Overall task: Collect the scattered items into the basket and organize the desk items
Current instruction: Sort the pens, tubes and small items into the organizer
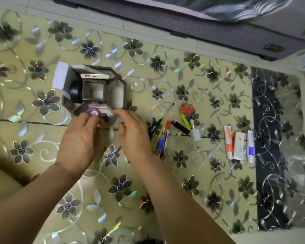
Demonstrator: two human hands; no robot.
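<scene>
The basket (121,81) was a dark grey, eight-sided desk organizer with a square well in its middle and slanted compartments round it, standing on the floral-patterned surface (165,173) at the left, far side of the scene. A silver power bank (94,75) stood on edge in its far compartment, a dark round object (75,92) filled the left one, and a white box (60,77) leaned against its far-left outer wall. The middle well showed only a pale bottom. In the near compartment sat a small round purple-ringed item (93,112).

The left hand (79,140) reached to the near rim, its fingertips curled on a small dark piece (105,118) just beside the purple item; the blur hid whether it was truly pinched. The right hand (132,132) hovered just right of it, fingers loosely bent and holding nothing, the two hands close but apart.

To the right of the basket lay scattered things: a blue-and-red marker (163,143), a yellow pencil (160,132), a black stick (180,127), a green-handled tool with a red round head (186,109), and a small white bottle (195,132). Further right, three tubes (239,144) lay side by side near a dark patterned strip (271,147).
</scene>
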